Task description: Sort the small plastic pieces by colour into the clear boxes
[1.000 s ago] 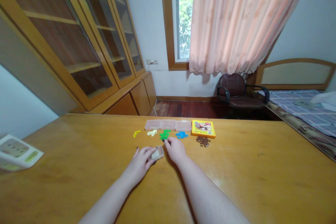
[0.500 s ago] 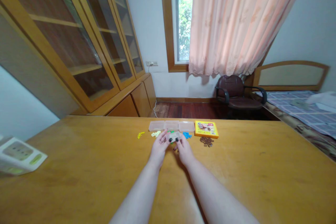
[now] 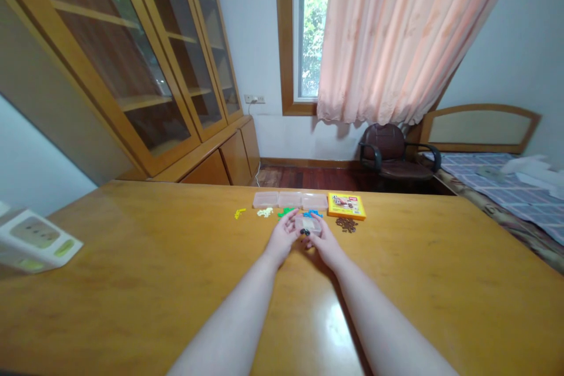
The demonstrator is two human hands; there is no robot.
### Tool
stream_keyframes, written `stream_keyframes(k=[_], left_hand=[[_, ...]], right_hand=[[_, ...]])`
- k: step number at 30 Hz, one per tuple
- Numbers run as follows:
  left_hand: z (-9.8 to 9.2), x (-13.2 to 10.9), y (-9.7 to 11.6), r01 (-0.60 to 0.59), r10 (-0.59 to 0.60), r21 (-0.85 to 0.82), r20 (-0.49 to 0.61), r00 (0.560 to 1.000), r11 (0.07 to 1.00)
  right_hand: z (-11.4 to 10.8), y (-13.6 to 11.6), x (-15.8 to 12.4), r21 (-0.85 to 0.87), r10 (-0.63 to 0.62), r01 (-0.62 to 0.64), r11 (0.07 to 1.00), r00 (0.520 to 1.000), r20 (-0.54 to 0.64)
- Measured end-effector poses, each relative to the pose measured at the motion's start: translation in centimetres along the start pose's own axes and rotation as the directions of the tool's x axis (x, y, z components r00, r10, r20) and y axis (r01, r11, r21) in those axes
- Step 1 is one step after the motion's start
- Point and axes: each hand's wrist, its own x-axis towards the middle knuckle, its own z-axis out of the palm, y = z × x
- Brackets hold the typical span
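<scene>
Between both hands is a small clear plastic box [image 3: 309, 224], gripped from its two sides. My left hand [image 3: 282, 239] closes on its left side, and my right hand [image 3: 326, 242] on its right side, thumbs nearly together at the front. Just beyond the hands lie a green pile of small pieces [image 3: 285, 212] and a blue pile [image 3: 314, 212], both partly covered. Further left are a cream-white pile [image 3: 265, 212] and a few yellow pieces [image 3: 239, 212]. A brown pile [image 3: 346, 225] lies to the right.
Three clear plastic trays [image 3: 266, 200] stand in a row near the far edge of the wooden table [image 3: 176, 282]. Right of them is a yellow-orange box [image 3: 346, 205] with a printed picture. A white and green box [image 3: 39, 241] stands at the left.
Both hands have moved a little to the right with the clear plastic box, from in front of the green pile toward the blue one. The camera view has shifted slightly.
</scene>
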Motion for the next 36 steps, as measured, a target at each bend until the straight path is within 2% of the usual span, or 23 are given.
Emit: stream_keyframes(k=[3, 8, 17, 21, 23, 27, 36], left_hand=[[-0.4, 0.2, 0.0, -0.013, 0.014, -0.031, 0.012, 1.0, 0.999], [-0.3, 0.2, 0.4, -0.029, 0.03, -0.024, 0.035, 0.999, 0.999], [0.1, 0.0, 0.2, -0.028, 0.031, -0.038, 0.06, 0.998, 0.999], [-0.2, 0.3, -0.4, -0.03, 0.029, -0.045, -0.018, 0.999, 0.999], [-0.3, 0.3, -0.5, -0.019, 0.017, -0.054, -0.053, 0.998, 0.998], [-0.3, 0.4, -0.6, 0.024, -0.029, -0.092, -0.047, 0.998, 0.995], [0.1, 0.1, 0.1, 0.043, -0.047, -0.077, -0.059, 0.997, 0.996]], right_hand=[[0.4, 0.4, 0.2, -0.057, -0.046, 0.044, 0.997, 0.998, -0.031], [0.4, 0.5, 0.2, -0.204, -0.195, 0.176, 0.963, 0.978, -0.077], [0.2, -0.3, -0.2, -0.489, -0.355, 0.278, 0.827, 0.932, -0.07], [0.1, -0.6, -0.2, -0.588, -0.411, 0.314, 0.746, 0.911, -0.035], [0.1, -0.7, -0.1, -0.61, -0.419, 0.314, 0.727, 0.907, -0.033], [0.2, -0.8, -0.2, -0.618, -0.398, 0.281, 0.735, 0.916, -0.057], [0.3, -0.6, -0.4, -0.658, -0.357, 0.211, 0.723, 0.93, -0.093]])
